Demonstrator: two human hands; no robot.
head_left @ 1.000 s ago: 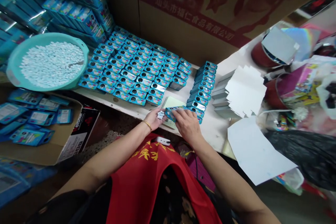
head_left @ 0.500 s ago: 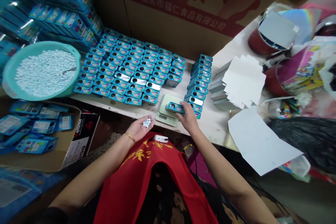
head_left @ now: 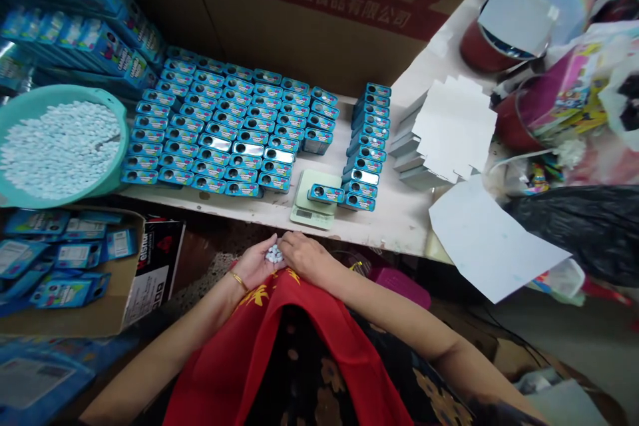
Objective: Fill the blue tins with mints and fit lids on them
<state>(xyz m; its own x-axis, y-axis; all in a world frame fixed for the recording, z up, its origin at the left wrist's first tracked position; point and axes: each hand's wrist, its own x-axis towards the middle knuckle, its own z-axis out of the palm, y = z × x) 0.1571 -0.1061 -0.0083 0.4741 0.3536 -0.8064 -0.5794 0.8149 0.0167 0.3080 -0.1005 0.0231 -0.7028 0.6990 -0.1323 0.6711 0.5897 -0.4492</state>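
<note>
My left hand [head_left: 254,266] is cupped palm up around a small heap of pale blue-white candies [head_left: 274,253], low in front of the red apron. Against that heap my right hand [head_left: 305,255] is curled, its fingers together at the candies; its fingertips are partly hidden, so I cannot tell what they pinch. Just beyond both hands, a pale green weighing scale [head_left: 302,200] sits at the table edge. One blue candy box [head_left: 327,194] with a round dark opening in its top stands on the scale, untouched.
Rows of blue boxes [head_left: 214,130] cover the table's left half, with another column [head_left: 367,146] right of the scale. A teal basin [head_left: 120,146] of candies stands left. Behind rises a large cardboard box [head_left: 299,33]. White cartons [head_left: 449,126] lie right; an open carton [head_left: 122,286] holds blue packs.
My right hand has let go of the blue box on the scale and moved down and left to the candies in my left palm. The view has shifted slightly.
</note>
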